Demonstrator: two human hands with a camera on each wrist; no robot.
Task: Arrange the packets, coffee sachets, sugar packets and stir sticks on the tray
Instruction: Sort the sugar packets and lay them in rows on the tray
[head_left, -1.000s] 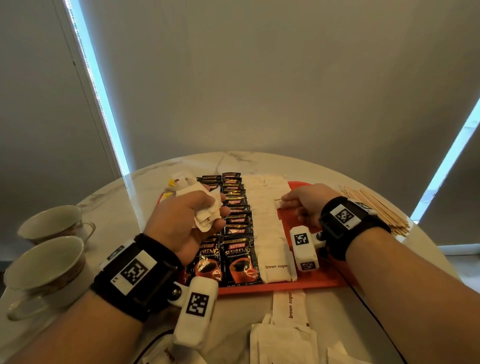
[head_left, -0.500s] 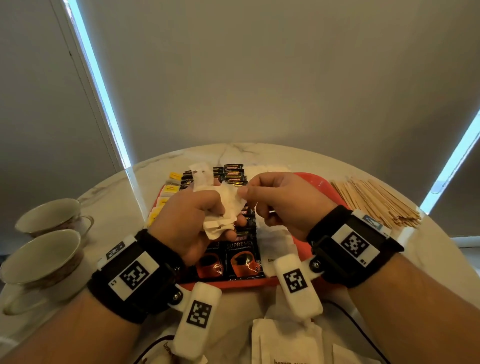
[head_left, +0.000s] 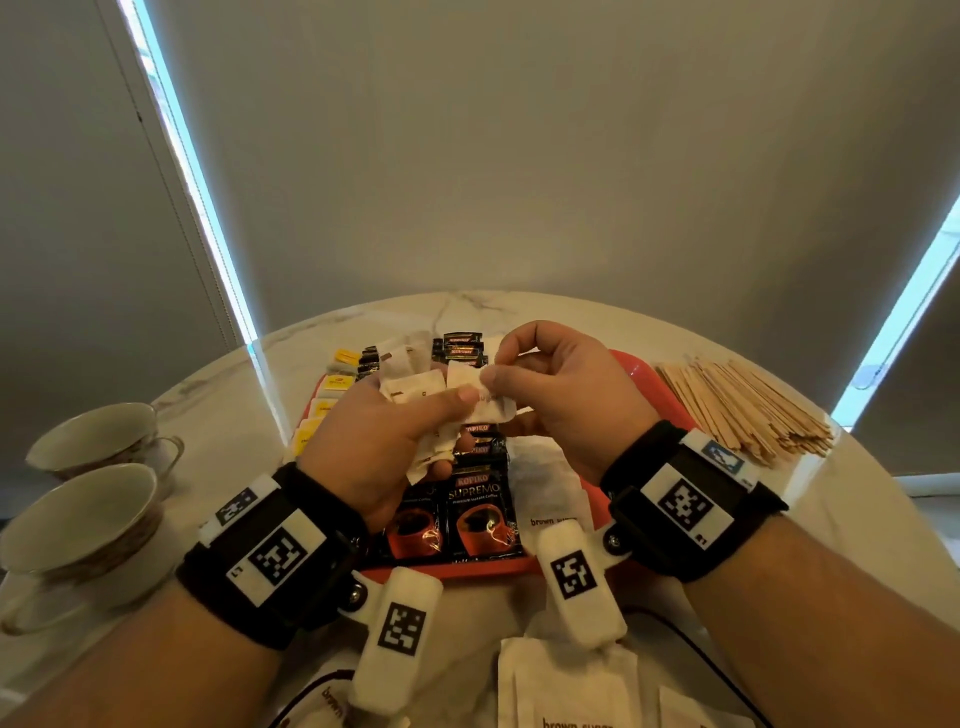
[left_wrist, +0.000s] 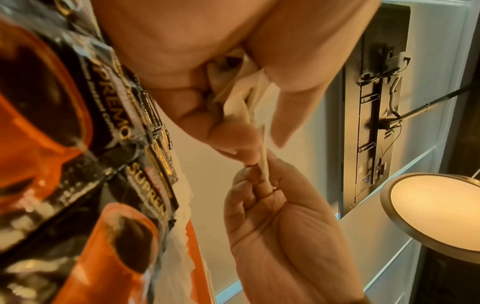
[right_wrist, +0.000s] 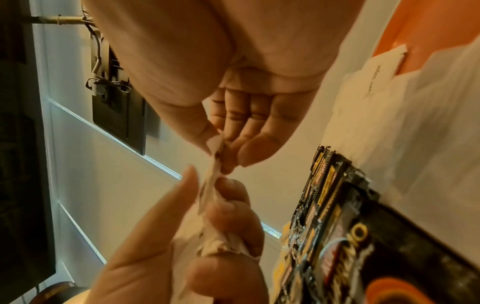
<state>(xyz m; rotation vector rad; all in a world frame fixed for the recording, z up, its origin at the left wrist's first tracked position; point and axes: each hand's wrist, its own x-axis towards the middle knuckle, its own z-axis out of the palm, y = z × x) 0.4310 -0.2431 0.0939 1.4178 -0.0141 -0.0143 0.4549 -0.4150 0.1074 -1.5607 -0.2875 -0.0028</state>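
The left hand (head_left: 374, 447) is clutching a bunch of small white paper sugar packets (head_left: 415, 387) above the red plastic tray (head_left: 636, 371), while the right hand (head_left: 558, 395), just beside it, is pinching one packet's near end, grip clamped.

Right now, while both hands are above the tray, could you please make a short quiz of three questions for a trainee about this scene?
1. True or false: the stir sticks lie on the red tray.
2. Which hand grips the bunch of small white packets?
A. left hand
B. right hand
C. neither
3. Fill in: the right hand's fingers pinch one ____ from that bunch.

Key: 1. False, they lie on the table to the right of the tray. 2. A. 3. white packet.
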